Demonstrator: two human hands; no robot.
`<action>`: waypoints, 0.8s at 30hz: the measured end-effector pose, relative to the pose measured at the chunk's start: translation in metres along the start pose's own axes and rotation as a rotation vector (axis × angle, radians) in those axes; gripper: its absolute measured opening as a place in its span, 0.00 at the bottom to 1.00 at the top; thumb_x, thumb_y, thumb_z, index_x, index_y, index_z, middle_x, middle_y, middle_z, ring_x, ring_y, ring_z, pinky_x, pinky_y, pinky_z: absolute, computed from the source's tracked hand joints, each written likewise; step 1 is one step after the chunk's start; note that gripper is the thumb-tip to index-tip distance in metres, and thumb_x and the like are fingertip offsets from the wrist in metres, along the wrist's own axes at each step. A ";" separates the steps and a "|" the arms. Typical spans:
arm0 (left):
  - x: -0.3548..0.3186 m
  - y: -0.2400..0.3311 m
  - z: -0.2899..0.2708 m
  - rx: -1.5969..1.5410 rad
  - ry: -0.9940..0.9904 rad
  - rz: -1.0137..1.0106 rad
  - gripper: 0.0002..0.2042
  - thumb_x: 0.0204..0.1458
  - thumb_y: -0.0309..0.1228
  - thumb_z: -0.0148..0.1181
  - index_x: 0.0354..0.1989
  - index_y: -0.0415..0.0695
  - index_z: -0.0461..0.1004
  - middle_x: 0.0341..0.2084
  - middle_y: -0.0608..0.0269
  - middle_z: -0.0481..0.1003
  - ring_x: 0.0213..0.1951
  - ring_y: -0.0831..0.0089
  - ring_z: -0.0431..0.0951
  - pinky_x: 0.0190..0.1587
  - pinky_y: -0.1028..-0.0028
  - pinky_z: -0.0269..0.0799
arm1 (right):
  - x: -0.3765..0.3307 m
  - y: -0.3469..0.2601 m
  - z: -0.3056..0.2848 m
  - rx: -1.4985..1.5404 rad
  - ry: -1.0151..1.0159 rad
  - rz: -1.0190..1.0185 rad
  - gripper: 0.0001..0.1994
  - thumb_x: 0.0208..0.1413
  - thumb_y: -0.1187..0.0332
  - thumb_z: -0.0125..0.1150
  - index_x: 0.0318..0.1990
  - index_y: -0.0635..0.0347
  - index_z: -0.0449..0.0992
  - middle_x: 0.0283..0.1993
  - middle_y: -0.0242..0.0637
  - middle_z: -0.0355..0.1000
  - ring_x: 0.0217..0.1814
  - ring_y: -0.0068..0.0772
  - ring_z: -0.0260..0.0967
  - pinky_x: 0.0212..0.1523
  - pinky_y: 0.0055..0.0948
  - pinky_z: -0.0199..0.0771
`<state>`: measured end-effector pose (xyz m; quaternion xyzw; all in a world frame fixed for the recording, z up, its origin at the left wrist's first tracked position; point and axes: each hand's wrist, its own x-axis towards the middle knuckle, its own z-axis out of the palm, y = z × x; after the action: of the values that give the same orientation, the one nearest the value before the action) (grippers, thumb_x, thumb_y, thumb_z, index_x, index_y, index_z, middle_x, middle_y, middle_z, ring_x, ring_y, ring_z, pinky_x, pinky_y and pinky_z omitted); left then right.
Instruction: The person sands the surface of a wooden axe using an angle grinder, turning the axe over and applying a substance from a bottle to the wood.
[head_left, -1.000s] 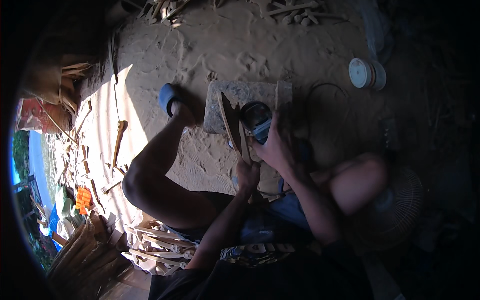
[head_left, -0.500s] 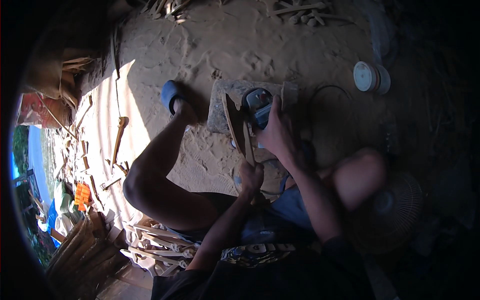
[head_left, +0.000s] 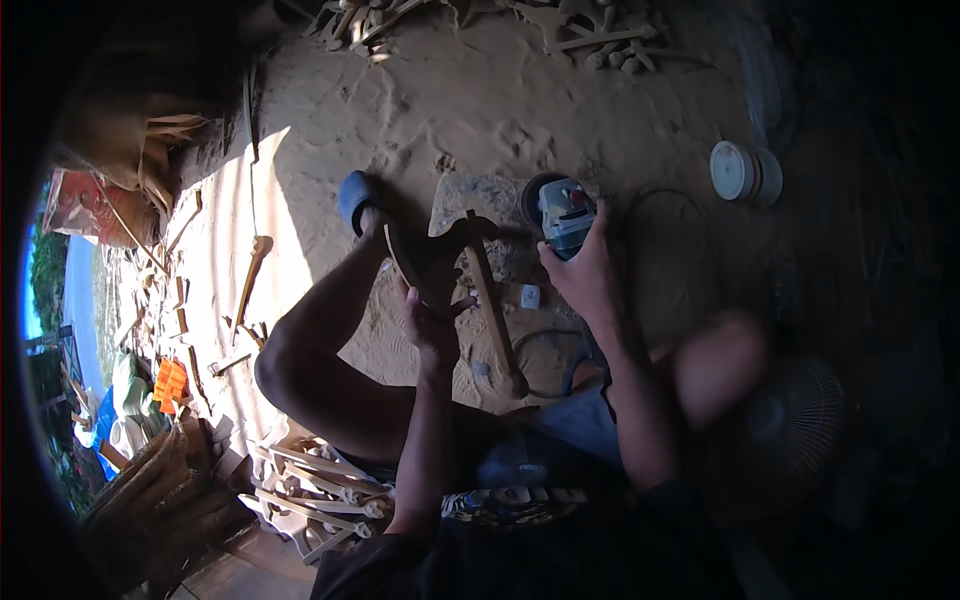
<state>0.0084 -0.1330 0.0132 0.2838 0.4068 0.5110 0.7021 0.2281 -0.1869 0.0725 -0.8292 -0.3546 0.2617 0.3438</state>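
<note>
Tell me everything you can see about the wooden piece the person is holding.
The wooden piece is brown carved wood: a long straight shaft running toward the person's lap, with a curved, wing-like crosspiece at its far end. It lies low over the sandy ground, partly in shadow. The left hand grips it beside the shaft, under the crosspiece. The right hand holds a blue-grey power grinder just beyond its far end.

The floor is loose sand with many footprints. A bright band of sunlight falls across it to the left of the grip, while the right side lies in deep shadow. Wood offcuts are scattered far above the grip. A round fan stands low on the right, a woven basket at lower left.
</note>
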 end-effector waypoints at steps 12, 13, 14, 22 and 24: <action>0.028 0.112 0.107 0.791 -0.222 0.467 0.17 0.62 0.38 0.74 0.49 0.36 0.84 0.34 0.58 0.86 0.32 0.75 0.84 0.36 0.71 0.80 | -0.016 0.003 -0.077 0.080 0.249 -0.044 0.49 0.54 0.60 0.77 0.74 0.80 0.54 0.63 0.71 0.72 0.66 0.66 0.75 0.65 0.50 0.76; 0.034 0.127 0.117 0.790 -0.222 0.475 0.17 0.62 0.38 0.74 0.49 0.36 0.84 0.34 0.58 0.86 0.32 0.75 0.84 0.36 0.71 0.80 | -0.017 -0.001 -0.083 0.055 0.239 -0.028 0.48 0.53 0.60 0.78 0.73 0.79 0.56 0.62 0.71 0.72 0.65 0.66 0.75 0.64 0.50 0.76; 0.043 0.140 0.126 0.955 -0.303 0.671 0.17 0.60 0.39 0.76 0.47 0.37 0.84 0.31 0.56 0.86 0.30 0.72 0.85 0.34 0.69 0.80 | -0.016 -0.003 -0.089 0.025 0.234 -0.012 0.47 0.52 0.60 0.78 0.71 0.79 0.58 0.62 0.70 0.73 0.65 0.66 0.75 0.63 0.50 0.76; 0.079 0.114 0.125 1.593 -0.894 0.809 0.20 0.56 0.54 0.74 0.38 0.49 0.85 0.25 0.56 0.83 0.26 0.51 0.83 0.28 0.60 0.77 | 0.000 0.049 -0.048 -0.075 0.246 -0.095 0.49 0.52 0.55 0.79 0.72 0.77 0.57 0.62 0.70 0.73 0.65 0.66 0.75 0.63 0.51 0.76; 0.089 0.085 0.093 1.652 -0.924 0.742 0.21 0.58 0.57 0.71 0.38 0.50 0.86 0.25 0.57 0.83 0.26 0.51 0.83 0.29 0.58 0.78 | 0.000 0.058 -0.023 -0.091 0.234 -0.152 0.52 0.54 0.53 0.78 0.76 0.75 0.52 0.64 0.71 0.72 0.67 0.67 0.74 0.66 0.52 0.75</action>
<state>0.0605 -0.0204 0.1046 0.9580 0.2079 0.0962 0.1723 0.2673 -0.2251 0.0435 -0.8394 -0.3855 0.1201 0.3638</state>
